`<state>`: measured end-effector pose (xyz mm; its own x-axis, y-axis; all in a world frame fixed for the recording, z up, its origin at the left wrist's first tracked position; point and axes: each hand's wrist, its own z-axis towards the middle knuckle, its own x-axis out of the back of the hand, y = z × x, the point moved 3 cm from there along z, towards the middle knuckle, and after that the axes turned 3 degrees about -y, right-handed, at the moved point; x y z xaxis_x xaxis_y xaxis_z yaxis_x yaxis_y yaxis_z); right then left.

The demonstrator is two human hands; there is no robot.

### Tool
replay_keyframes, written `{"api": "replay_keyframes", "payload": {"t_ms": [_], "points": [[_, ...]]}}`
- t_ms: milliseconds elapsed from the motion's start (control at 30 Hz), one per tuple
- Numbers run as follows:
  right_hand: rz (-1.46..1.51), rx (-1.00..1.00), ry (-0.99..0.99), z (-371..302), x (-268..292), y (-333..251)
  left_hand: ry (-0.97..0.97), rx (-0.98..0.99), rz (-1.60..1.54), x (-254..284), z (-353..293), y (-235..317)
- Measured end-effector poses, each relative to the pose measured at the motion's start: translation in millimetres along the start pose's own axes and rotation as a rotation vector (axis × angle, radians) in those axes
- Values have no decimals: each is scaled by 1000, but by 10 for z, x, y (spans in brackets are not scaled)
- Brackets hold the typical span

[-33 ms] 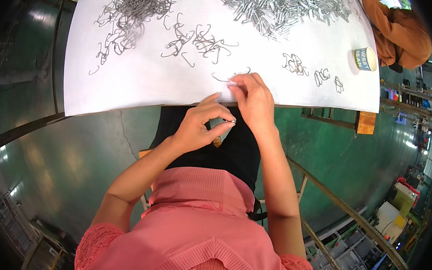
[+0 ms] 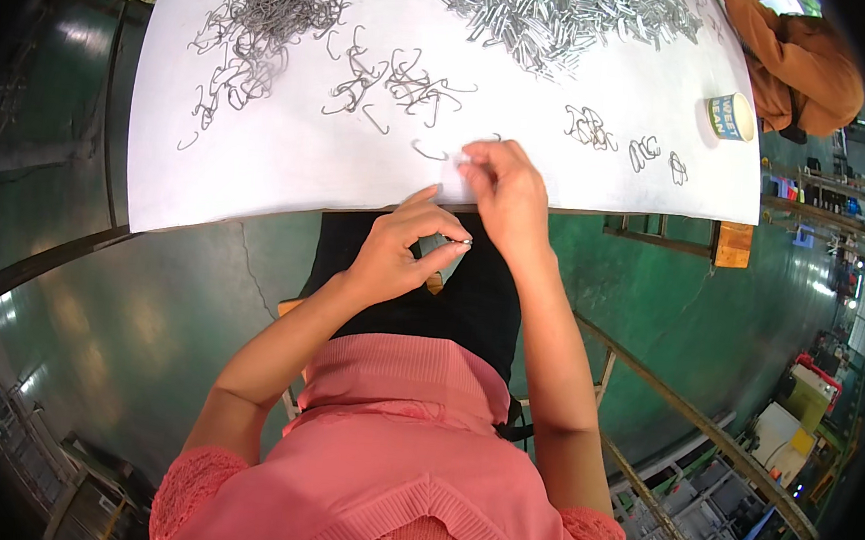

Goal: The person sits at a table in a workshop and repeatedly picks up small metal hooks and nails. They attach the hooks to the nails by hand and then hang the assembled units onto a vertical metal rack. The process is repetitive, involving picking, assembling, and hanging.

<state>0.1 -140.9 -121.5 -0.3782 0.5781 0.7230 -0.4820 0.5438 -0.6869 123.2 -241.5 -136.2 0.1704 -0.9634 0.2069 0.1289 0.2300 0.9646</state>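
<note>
My left hand point(image 2: 404, 248) is held just off the table's near edge, thumb and forefinger pinched on a small shiny metal piece point(image 2: 467, 241). Most of that piece is hidden by the fingertips. Over the white tabletop, my right hand point(image 2: 510, 195) has its thumb and forefinger a little apart, the tips slightly blurred. A single bent wire hook point(image 2: 429, 152) lies just left of those fingertips. Behind the right hand, the end of another wire hook point(image 2: 497, 136) peeks out. Farther back are loose wire hooks point(image 2: 405, 86) in a scattered group.
A dense heap of dark wire hooks point(image 2: 286, 4) sits at the back left of the white table point(image 2: 289, 170). Short silvery metal pieces point(image 2: 550, 22) are piled at the back. Small clusters of linked-looking wire pieces point(image 2: 591, 129) and a paper cup point(image 2: 730, 118) are at right, near a person's orange sleeve point(image 2: 808, 66).
The single wire hook has shifted slightly left, away from my right fingertips. My right hand's fingers have moved a little; my left hand stays still.
</note>
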Motion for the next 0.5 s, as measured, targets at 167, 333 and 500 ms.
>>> {"api": "replay_keyframes", "payload": {"t_ms": [167, 333, 500], "points": [[-24, -31, 30, 180, 273, 238, 3, 1, 2, 16, -3, 48], [-90, 68, -96, 183, 234, 244, 4, -3, 0, -6, -15, 85], [-274, 205, -39, -85, 191, 157, 22, -8, 20, 27, -56, 118]]}}
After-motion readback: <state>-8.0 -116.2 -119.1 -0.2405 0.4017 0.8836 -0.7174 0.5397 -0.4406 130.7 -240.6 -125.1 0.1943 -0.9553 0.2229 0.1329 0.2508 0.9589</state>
